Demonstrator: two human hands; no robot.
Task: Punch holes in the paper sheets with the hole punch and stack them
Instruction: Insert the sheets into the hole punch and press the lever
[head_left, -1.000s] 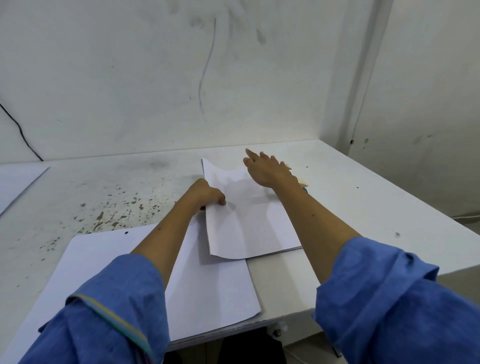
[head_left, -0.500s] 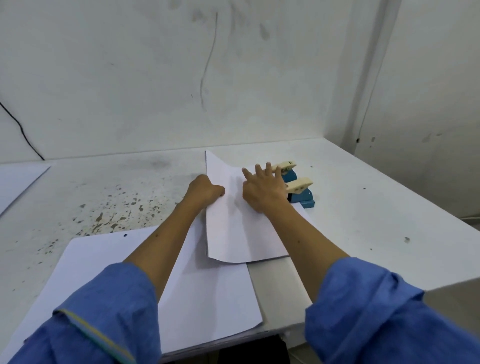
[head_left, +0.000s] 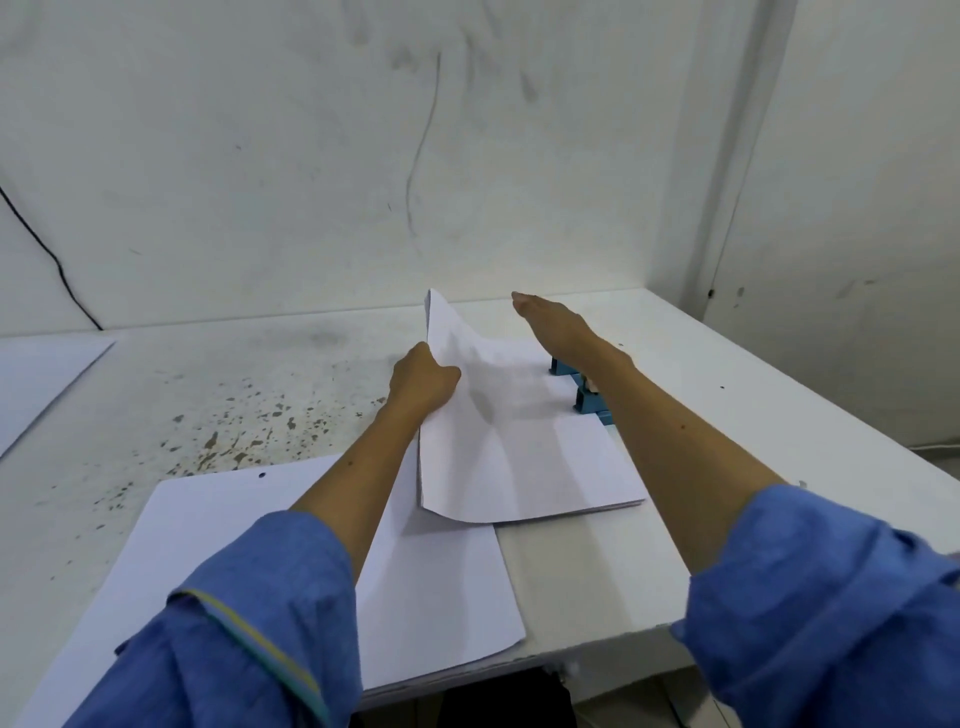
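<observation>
Curled white sheet (head_left: 519, 441) in left hand (head_left: 421, 382)

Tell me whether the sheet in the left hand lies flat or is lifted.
Lifted at one side. The left hand grips the sheet by its left edge, which curls up off the table; its right side lies low by the hole punch.
</observation>
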